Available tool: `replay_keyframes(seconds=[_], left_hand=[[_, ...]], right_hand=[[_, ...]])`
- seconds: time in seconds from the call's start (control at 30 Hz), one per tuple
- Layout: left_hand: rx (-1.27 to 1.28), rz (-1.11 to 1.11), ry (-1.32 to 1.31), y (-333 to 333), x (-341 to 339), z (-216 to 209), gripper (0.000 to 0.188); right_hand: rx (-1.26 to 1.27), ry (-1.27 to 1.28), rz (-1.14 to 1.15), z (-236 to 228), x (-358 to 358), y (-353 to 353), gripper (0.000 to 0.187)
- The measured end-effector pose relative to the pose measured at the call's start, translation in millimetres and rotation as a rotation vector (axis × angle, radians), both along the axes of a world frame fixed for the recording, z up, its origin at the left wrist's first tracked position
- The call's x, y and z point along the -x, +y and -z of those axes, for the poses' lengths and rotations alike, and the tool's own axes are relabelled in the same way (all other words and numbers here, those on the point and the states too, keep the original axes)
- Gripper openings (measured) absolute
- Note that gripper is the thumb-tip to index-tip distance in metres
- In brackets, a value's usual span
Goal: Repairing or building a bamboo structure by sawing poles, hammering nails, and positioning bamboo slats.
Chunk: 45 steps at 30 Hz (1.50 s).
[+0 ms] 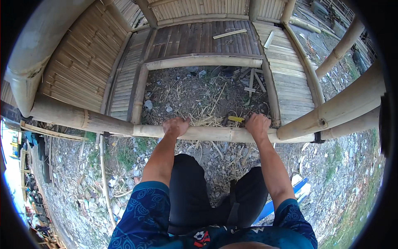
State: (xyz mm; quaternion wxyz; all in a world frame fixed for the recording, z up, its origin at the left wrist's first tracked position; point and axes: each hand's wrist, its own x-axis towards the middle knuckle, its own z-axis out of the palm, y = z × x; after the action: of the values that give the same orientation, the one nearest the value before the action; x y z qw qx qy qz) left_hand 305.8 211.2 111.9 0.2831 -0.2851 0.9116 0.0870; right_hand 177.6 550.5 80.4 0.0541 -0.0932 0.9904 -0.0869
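A pale horizontal bamboo pole (215, 134) crosses in front of me. My left hand (176, 126) is closed over it left of the middle, thumb toward the right. Farther right, my right hand (258, 125) also closes over the pole, its fingertips hidden on the far side. Just left of that hand's thumb shows a slim yellow object (236, 119) with dark parts near its ends. Its kind is unclear, and I cannot tell whether the right hand touches it or it lies beyond the pole.
Beyond the pole, straw and stones cover the ground (186, 93). Bamboo-slat benches (186, 39) surround it on three sides, with loose strips (229, 34) on top. Thick bamboo posts (348, 106) rise at both sides. A blue-and-white object (300, 186) lies beside my right leg.
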Motion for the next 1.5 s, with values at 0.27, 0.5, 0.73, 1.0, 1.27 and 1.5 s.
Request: replay_keyframes(seconds=[0.27, 0.5, 0.73, 1.0, 1.27, 1.5], left_hand=[[-0.017, -0.057, 0.131, 1, 8, 13, 0.067], [-0.068, -0.033, 0.163, -1, 1, 4, 0.074], [-0.076, 0.242, 0.318, -16, -42, 13, 0.081], [-0.158, 0.021, 0.164, -2, -37, 3, 0.092], [-0.245, 0.003, 0.183, -15, -46, -8, 0.078], [-0.256, 0.014, 0.188, -16, -47, -9, 0.08]], right_hand=[[0.053, 0.042, 0.231, -15, -17, -1, 0.053], [0.16, 0.085, 0.218, -33, -24, 1, 0.049], [0.222, 0.131, 0.161, -31, -27, 6, 0.057], [0.191, 0.132, 0.186, -29, -28, 12, 0.053], [0.149, 0.098, 0.205, -26, -24, -2, 0.045], [0.146, 0.167, 0.19, -22, -29, -3, 0.045]])
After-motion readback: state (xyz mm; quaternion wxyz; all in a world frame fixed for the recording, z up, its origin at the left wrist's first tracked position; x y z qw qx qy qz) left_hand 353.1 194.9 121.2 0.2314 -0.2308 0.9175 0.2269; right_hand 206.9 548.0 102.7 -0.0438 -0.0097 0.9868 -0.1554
